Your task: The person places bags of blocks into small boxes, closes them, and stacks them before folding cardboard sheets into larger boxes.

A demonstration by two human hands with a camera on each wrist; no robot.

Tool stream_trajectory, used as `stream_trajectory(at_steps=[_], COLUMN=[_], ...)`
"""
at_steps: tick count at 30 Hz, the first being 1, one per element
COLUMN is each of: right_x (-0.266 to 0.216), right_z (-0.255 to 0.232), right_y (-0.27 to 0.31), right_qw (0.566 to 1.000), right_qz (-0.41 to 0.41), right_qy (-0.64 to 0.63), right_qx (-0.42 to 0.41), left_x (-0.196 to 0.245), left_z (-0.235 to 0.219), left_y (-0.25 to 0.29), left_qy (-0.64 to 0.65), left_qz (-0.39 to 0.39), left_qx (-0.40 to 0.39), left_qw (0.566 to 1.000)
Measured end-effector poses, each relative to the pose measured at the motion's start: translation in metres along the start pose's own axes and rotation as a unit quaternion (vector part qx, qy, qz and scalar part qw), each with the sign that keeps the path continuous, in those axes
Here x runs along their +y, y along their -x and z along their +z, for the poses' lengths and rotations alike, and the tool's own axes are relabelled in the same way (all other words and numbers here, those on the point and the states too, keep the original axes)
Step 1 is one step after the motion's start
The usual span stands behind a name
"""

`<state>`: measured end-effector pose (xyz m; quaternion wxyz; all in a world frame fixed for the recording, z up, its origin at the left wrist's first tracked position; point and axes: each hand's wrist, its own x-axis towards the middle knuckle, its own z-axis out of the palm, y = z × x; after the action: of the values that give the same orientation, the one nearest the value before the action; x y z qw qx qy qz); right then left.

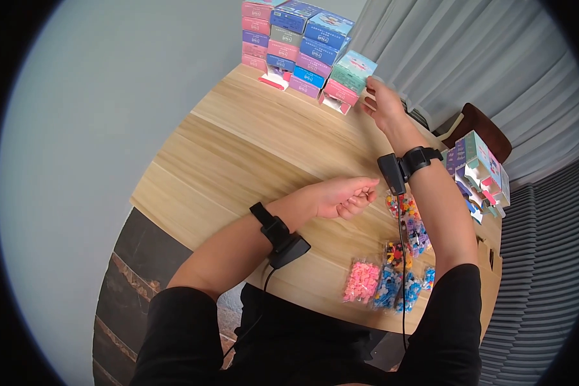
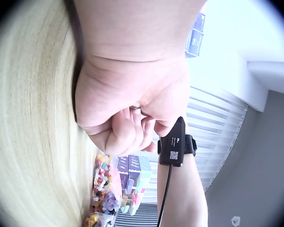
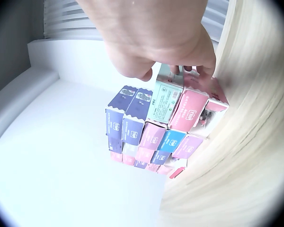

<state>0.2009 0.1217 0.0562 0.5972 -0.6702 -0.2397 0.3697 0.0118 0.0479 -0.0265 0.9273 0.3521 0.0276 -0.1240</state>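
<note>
The right hand (image 1: 383, 103) reaches to the upper middle of the head view and grips a mint-green box (image 1: 354, 71) — the top box at the near end of the stacked boxes (image 1: 299, 45) on the wooden table (image 1: 238, 148). The box lies tilted, its long axis running from lower left to upper right in the frame. The right wrist view shows what the head view hides: fingertips (image 3: 206, 71) curl over the mint box (image 3: 164, 101) and its pink neighbour (image 3: 191, 111). The left hand (image 1: 341, 196) rests mid-table in a loose fist; the left wrist view shows its curled fingers (image 2: 128, 135) holding nothing — bags of coloured beads (image 1: 392, 270) lie near the lower right.
</note>
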Motion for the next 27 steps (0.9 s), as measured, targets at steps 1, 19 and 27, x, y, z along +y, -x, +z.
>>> stream_trajectory(at_steps=[1,19,27], right_x=[0.000,0.008,0.019], right_z=[-0.002,-0.140,-0.242], right_y=[0.001,0.158,0.215], right_qw=[1.000,0.988,0.995], right_qz=[-0.003,0.028,-0.082], right_qy=[-0.002,-0.049,-0.062], right_qx=[-0.007,-0.147,-0.009], left_x=[0.000,0.001,0.002], left_z=[0.000,0.002,0.009], left_y=[0.000,0.001,0.003], left_qy=[0.001,-0.006,-0.009], left_qz=[-0.002,-0.018,-0.015], left_qx=[0.002,0.032,0.068], left_qw=[1.000,0.999,0.998])
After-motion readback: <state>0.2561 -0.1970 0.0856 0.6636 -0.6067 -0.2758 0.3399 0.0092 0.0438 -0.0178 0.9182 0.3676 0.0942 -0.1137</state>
